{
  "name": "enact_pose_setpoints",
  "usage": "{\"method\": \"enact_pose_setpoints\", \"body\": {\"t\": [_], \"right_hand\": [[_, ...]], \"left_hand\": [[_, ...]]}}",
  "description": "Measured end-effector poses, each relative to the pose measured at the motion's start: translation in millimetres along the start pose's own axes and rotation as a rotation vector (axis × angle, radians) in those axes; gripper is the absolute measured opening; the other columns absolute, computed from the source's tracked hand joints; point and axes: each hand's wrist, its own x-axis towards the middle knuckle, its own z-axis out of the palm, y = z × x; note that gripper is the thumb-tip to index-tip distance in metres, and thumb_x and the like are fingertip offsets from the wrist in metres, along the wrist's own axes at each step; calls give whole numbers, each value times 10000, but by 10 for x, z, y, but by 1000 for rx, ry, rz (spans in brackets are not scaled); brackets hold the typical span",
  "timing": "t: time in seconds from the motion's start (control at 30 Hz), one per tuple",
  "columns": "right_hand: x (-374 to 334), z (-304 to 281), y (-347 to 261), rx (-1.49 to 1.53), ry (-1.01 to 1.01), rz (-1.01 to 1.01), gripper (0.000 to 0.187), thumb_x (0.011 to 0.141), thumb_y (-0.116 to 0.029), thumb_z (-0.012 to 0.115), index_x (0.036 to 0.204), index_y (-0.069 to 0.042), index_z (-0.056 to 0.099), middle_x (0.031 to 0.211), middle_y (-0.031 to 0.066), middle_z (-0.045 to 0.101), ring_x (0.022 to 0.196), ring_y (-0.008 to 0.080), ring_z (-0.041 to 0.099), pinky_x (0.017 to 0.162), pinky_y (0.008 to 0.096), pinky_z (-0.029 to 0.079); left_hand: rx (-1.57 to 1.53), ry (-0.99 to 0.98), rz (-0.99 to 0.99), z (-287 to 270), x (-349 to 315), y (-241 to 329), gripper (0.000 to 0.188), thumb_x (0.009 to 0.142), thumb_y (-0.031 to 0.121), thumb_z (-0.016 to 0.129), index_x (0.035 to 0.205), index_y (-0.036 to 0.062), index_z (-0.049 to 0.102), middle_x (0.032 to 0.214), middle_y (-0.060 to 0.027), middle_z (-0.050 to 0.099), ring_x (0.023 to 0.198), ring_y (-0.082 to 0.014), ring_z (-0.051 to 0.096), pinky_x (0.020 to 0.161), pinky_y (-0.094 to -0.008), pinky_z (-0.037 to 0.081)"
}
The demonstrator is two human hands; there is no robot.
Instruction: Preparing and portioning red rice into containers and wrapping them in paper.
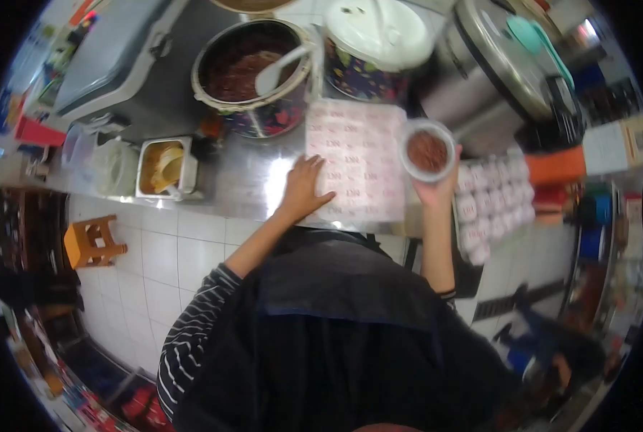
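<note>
My left hand (305, 190) rests on the left edge of a printed sheet of wrapping paper (364, 151), fingers spread and palm down. To the right of the paper, my right hand (440, 189) grips a small round plastic bowl (405, 147) by its near right side. Reddish-brown food, which looks like rice, fills the bowl. Beyond the paper stands a floral pot (264, 121) with more of the same food in it. A white rice paddle (269, 78) leans inside that pot.
Behind the paper is a white-lidded floral pot (368, 75). A large steel cooker (472, 79) carries a turquoise ladle (527, 34). Wrapped packets (493, 201) are stacked at right. On the left sit a metal pan (152, 191) of yellow food and plastic containers (114, 167). An orange stool (83, 243) is below.
</note>
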Motion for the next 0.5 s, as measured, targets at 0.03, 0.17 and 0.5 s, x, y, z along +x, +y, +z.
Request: {"method": "enact_pose_setpoints", "body": {"t": [0.03, 0.17, 0.5], "right_hand": [[-24, 0, 9, 6, 29, -23, 507, 868, -515, 554, 1180, -117, 579, 1171, 71, 601, 1083, 258, 560, 964, 462, 438], [154, -290, 250, -131, -88, 28, 484, 873, -458, 586, 1181, -86, 581, 1189, 108, 586, 1126, 262, 535, 986, 441, 422], [336, -678, 1050, -1813, -548, -834, 637, 576, -291, 841, 1163, -167, 628, 1283, 174, 486, 1174, 358, 484, 963, 423, 428]], "left_hand": [[7, -90, -50, -70, -54, -25, 875, 669, 470, 742, 1366, 65, 400, 1437, -144, 365, 1326, -460, 244, 1027, -549, 262], [161, -191, 12, 2, -183, -94, 1006, 671, 598, 694, 1431, 64, 309, 1518, -101, 243, 1392, -452, 63, 1046, -591, 214], [180, -174, 12, 84, -238, -122, 1081, 649, 667, 667, 1443, 47, 274, 1520, -121, 231, 1394, -442, 85, 1041, -586, 198]]}}
